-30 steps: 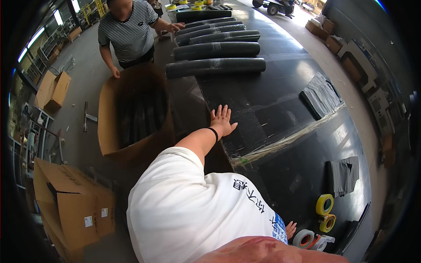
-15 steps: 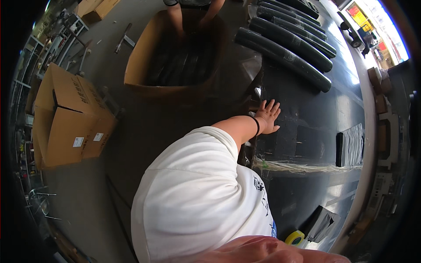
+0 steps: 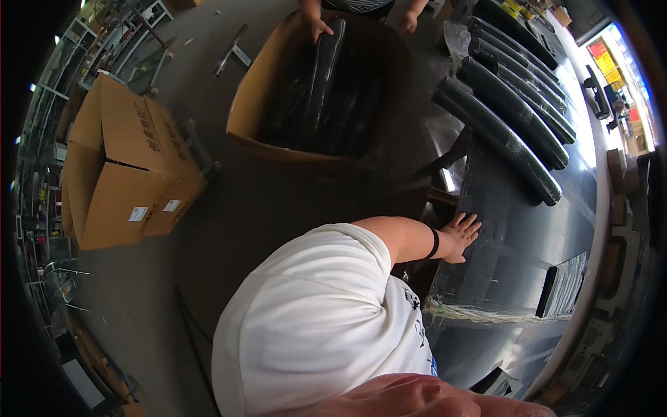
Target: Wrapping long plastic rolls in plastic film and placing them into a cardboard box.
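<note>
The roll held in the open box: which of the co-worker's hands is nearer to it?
Right: the co-worker's right hand is on the upper end of the roll. The co-worker's left hand is apart from it, farther toward the picture's right.

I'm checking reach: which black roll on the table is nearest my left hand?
The row's near-end roll; the other rolls lie farther from your left hand.

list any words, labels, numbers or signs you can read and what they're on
Cardboard box, left: dark printed characters, left unquoted.
White labels on it: print too small to read.
White shirt: dark characters, unquoted, partly lost in folds.
Nothing else is readable.
</note>
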A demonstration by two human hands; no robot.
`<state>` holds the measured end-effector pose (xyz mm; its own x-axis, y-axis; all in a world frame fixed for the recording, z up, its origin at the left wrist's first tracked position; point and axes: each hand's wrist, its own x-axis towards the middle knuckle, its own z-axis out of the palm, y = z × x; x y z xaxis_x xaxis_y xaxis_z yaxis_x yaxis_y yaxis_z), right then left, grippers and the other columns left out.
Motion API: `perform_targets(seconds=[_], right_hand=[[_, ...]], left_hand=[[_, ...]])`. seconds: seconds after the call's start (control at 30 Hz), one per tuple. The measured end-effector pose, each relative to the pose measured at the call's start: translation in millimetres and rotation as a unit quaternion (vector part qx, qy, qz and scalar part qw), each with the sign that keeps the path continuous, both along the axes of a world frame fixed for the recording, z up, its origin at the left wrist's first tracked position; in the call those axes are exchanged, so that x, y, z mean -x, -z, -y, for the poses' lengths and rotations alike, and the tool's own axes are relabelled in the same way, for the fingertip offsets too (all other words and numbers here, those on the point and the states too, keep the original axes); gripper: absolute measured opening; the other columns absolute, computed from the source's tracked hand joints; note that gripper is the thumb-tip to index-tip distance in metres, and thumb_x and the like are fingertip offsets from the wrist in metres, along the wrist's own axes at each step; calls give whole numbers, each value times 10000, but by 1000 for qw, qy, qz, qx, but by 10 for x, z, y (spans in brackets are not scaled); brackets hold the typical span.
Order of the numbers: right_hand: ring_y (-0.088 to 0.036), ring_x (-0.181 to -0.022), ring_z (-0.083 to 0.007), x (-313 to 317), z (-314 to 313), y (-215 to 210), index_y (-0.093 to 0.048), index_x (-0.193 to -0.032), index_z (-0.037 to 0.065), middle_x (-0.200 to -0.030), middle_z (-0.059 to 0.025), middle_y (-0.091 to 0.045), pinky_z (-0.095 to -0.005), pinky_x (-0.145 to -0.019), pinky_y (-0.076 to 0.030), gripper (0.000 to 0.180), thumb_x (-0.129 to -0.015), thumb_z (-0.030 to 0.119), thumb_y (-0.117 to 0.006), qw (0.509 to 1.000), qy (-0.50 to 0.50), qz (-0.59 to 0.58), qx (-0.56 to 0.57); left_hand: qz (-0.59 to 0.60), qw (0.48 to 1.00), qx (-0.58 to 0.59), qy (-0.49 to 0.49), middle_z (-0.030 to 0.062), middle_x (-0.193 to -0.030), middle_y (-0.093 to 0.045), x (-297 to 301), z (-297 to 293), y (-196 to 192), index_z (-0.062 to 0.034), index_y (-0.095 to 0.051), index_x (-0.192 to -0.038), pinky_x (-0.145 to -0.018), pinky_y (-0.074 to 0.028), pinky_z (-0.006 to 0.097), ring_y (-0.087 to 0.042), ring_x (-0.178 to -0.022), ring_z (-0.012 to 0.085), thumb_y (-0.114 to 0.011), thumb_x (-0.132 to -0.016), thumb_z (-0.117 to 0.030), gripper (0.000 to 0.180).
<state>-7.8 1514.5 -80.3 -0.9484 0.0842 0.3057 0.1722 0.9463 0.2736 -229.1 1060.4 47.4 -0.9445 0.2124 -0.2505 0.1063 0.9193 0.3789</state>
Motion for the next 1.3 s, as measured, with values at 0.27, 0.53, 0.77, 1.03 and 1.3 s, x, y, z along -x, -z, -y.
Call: perform_targets(seconds=[0.27,0.53,0.77,1.03,1.3], right_hand=[[-366,-1386,-282,40,45,79,-409,-1458,164,-1486,-143,-410,-455,-1147,-243,649,-947,565,-436,998,59,7,18],[-323,-1413,-236,88,775,-554,-411,-1464,187,-1508,-119,-383,-425,-1181,-165,654,-947,587,-431,958,183,222,-12],[-301,-1427,-231,155,945,-782,-367,-1486,183,-1525,-110,-358,-422,-1190,-152,681,-949,600,-404,956,225,165,86],[-325,-1400,-323,125,901,-638,-393,-1467,106,-1519,-179,-342,-438,-1172,-215,696,-947,567,-444,943,294,152,36],[-281,-1416,-342,593,2552,-736,-339,-1488,99,-1540,-201,-287,-444,-1168,-216,706,-954,546,-458,969,106,138,177]], left_hand=[[-56,997,6,46,134,-1627,-14,-25,61,296,-80,-192,-1542,-1153,94,558,112,-1476,393,-394,-943,-570,799],[-73,996,11,41,135,-1627,2,52,-61,452,-86,-182,-1544,-1146,96,573,123,-1472,401,-383,-952,-572,792],[-45,998,3,51,136,-1627,4,118,8,463,-84,-163,-1546,-1142,94,583,114,-1471,415,-427,-919,-603,856],[1,984,-89,155,126,-1603,-161,-39,735,172,-77,-359,-1476,-1176,-129,506,-47,-1487,345,-644,-822,-520,840],[177,968,-172,41,216,-1249,-589,-950,3039,542,-15,-531,-1302,-992,-454,436,-546,-1187,368,-646,-841,-359,587]])
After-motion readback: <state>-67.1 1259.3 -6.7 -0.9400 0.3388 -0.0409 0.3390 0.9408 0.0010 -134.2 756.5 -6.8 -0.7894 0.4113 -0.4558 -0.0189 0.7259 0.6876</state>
